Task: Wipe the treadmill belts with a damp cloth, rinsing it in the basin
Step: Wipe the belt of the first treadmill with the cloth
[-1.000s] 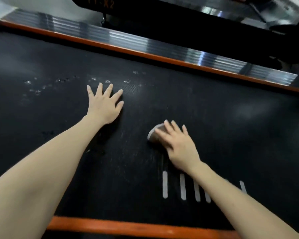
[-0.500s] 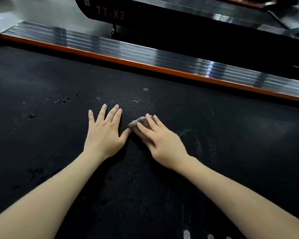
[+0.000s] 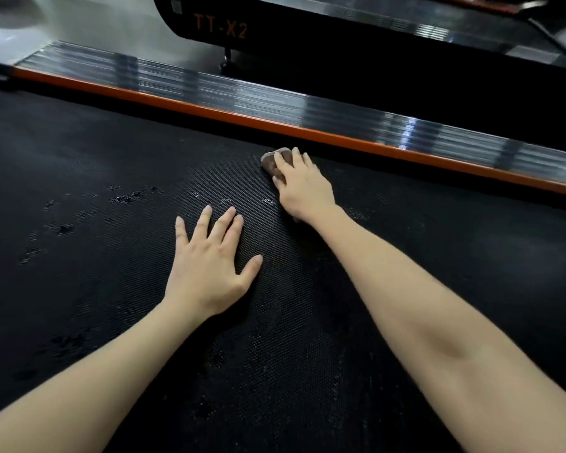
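A black textured treadmill belt (image 3: 111, 289) fills most of the view, with wet and dusty specks on its left part. My right hand (image 3: 303, 188) presses a small grey-brown cloth (image 3: 270, 161) flat onto the belt near the far edge, fingers straight over it. Most of the cloth is hidden under the fingers. My left hand (image 3: 209, 266) rests flat on the belt nearer to me, fingers spread, holding nothing. No basin is in view.
An orange strip (image 3: 340, 135) and a ribbed silver side rail (image 3: 275, 103) border the belt's far edge. Beyond it stands a second black treadmill marked TT-X2 (image 3: 219, 27), on a shiny floor (image 3: 79, 24).
My right hand has slid the cloth away from my left hand up to the belt's far edge. My left hand has stayed flat on the belt.
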`<state>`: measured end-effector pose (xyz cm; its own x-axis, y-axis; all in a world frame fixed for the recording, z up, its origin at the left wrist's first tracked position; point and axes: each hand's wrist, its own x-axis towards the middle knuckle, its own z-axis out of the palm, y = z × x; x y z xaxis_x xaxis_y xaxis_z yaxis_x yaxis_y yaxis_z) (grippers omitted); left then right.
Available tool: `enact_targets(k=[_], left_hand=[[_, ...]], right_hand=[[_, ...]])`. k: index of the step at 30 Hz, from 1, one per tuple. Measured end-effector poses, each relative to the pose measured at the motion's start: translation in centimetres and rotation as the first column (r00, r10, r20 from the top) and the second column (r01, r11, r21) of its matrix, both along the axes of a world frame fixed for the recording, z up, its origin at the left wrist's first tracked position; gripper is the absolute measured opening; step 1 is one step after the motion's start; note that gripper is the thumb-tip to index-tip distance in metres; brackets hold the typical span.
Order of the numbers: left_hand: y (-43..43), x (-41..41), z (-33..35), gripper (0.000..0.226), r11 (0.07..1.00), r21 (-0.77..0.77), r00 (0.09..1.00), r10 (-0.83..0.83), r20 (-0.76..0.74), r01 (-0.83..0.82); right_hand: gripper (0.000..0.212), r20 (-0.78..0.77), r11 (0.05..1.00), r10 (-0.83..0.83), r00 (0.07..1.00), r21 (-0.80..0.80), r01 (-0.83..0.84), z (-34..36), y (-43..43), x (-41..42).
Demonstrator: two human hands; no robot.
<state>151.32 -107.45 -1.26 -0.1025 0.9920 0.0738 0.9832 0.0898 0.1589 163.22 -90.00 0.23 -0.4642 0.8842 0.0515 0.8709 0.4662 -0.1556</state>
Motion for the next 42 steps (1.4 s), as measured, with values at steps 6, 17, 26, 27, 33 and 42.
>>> enact_targets(k=[6,17,26,27,33,42], left_hand=[[-0.1,0.0,-0.2,0.090,1.000,0.021,1.000,0.001,0.016,-0.001],[-0.1,0.1,0.3,0.081,0.999,-0.042,1.000,0.012,0.025,-0.011],[-1.6,0.0,2.1,0.060,0.999,0.041,0.995,-0.004,0.100,0.000],[-2.5,-0.2,2.7,0.058,0.996,0.090,0.991,0.004,0.131,-0.016],[-10.5,-3.3,4.7,0.056,0.989,0.148,0.994,-0.028,0.107,0.012],[-17.0,-8.8,2.0,0.049,0.971,-0.028,0.970,0.238,-0.047,-0.239]], right_hand=[[0.049,0.013,0.927,-0.370,0.929,0.066,0.369,0.4,4.2,13.2],[0.053,-0.126,0.964,0.252,0.959,-0.059,-0.261,0.6,-14.1,8.2],[0.052,-0.114,0.962,0.257,0.960,-0.065,-0.265,0.8,-22.0,15.8],[0.052,-0.119,0.992,0.101,0.988,-0.064,-0.109,0.9,-20.2,15.5],[0.049,-0.149,0.994,0.043,0.988,-0.094,-0.058,0.5,-22.0,12.5],[0.052,-0.167,0.860,0.477,0.863,-0.114,-0.497,0.7,-29.3,14.0]])
